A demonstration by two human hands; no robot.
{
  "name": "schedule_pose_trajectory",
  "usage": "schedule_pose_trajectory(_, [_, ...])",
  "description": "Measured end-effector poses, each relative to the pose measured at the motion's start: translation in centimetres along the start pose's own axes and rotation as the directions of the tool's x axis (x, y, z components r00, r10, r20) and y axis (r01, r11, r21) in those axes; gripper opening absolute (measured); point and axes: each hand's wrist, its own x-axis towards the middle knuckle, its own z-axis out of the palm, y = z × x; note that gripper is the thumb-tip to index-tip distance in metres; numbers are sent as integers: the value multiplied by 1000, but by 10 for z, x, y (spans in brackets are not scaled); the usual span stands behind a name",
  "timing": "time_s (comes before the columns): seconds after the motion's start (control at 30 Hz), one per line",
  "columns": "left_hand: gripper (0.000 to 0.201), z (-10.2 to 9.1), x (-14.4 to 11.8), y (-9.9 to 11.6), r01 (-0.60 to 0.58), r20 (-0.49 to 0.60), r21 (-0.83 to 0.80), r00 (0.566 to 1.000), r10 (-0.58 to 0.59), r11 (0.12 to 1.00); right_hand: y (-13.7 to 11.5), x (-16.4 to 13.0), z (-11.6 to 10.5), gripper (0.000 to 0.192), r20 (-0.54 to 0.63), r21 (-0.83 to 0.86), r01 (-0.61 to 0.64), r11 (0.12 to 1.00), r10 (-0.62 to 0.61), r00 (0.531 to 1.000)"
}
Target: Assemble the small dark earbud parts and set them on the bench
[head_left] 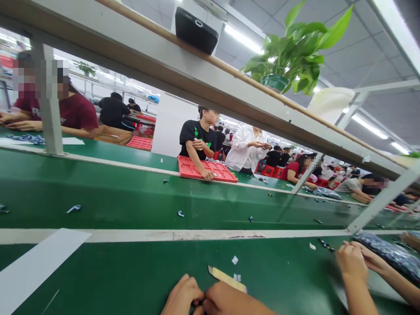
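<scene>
My left hand (184,294) and my right hand (234,298) meet at the bottom middle of the view, low over the green tabletop (124,275). Both are closed, with fingers bent and fingertips together. A small dark bit shows between them, but what they grip is hidden by the fingers. Just beyond my right hand lies a flat yellow-handled cutter blade (226,278) with a grey tip. Small clear plastic pieces (235,260) rest near it.
At right, a co-worker's hands (354,262) work beside a plastic bag of parts (390,253). A white sheet (39,271) lies left. Small hooked parts (74,208) sit on the green belt (131,205). Across it, a person leans on a red tray (197,168). A shelf (157,48) crosses overhead.
</scene>
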Motion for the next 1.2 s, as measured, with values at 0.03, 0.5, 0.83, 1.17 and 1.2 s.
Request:
schedule_pose_trajectory(0.03, [16,0,1,4,29,-4,-18,1000,-29,999,1,3,12,24,42,55,-4,998,2,999])
schedule_pose_trajectory(0.5, [25,-1,4,28,223,13,-187,974,-224,957,8,-10,58,54,193,592,-120,797,5,981])
schedule_pose_trajectory(0.83, [19,4,4,23,216,-45,-189,972,-229,958,9,-12,69,53,148,695,-127,708,31,988])
schedule_pose_trajectory(1.17, [15,-1,5,23,192,95,31,976,-195,981,15,-23,71,41,196,472,-158,867,71,978])
schedule_pose_trajectory(1.2, [17,-1,4,23,186,120,57,974,-192,981,14,-24,68,37,211,414,-153,897,69,975])
